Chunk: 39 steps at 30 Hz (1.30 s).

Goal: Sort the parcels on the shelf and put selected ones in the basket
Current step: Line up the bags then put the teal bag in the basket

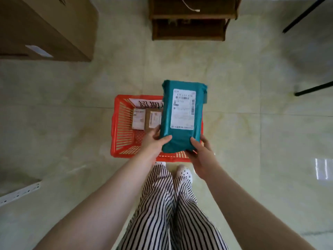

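Teal parcel (182, 116), one soft plastic mailer with a single white shipping label (183, 109) facing up, is held above the right half of a red basket (122, 127) on the pale tiled floor (252, 132). Its long axis runs away from the person, near end at the hands and far end past the basket's back rim; the label's printing is too blurred to read. Both hands grip the near end: the left hand (155, 141) has its fingers (166, 138) curled over the near left corner, thumb on the top face, while the right hand (201, 154) cups the near right corner from below and beside it, its fingers wrapped against the parcel. Two smaller parcels lie side by side on the basket floor, a white-labelled box (138, 119) on the left and a brown box (152, 119) just beside it, the brown one partly covered by the teal mailer. One white paper sign (147, 104) with printed characters is fixed inside the basket's far wall. Two striped trouser legs (173, 204) and a dotted sock (184, 173) show below the basket. One large cardboard box (45, 27) stands at upper left, one dark wooden shelf unit (191, 18) at top centre, and two black legs (306, 13) of some furniture at upper right.
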Motion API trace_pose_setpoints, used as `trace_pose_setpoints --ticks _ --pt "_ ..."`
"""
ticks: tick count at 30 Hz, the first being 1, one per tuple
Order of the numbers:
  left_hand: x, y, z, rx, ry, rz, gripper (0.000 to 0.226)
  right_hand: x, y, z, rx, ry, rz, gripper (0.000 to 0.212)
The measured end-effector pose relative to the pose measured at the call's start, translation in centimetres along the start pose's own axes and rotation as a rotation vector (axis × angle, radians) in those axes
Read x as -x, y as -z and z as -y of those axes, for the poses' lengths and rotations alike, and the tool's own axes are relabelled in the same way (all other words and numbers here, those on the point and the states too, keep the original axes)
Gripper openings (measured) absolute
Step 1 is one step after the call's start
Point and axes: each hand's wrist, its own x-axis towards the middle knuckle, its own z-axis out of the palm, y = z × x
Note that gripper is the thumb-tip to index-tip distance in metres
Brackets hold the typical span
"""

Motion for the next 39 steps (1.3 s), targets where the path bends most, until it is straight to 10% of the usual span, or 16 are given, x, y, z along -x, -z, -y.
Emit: trace_pose_setpoints --ticks 16,22,32,39 --pt "-24.6 -4.6 16.5 -0.184 0.063 -0.142 0.058 -27.8 4.0 -12.4 0.040 -0.079 -0.421 0.053" --pt "-27.1 -5.5 18.9 -0.305 -0.001 -0.160 0.046 -31.3 4.2 -12.7 0.117 -0.173 -0.519 0.079" --pt "-31.0 -7.3 17.3 -0.431 0.070 -0.313 0.050 -34.8 5.0 -13.5 0.360 -0.195 -0.538 0.052" --pt "-31.6 -7.4 17.8 -0.420 0.053 -0.324 0.055 -35.1 5.5 -13.1 0.194 -0.241 -0.520 0.088"
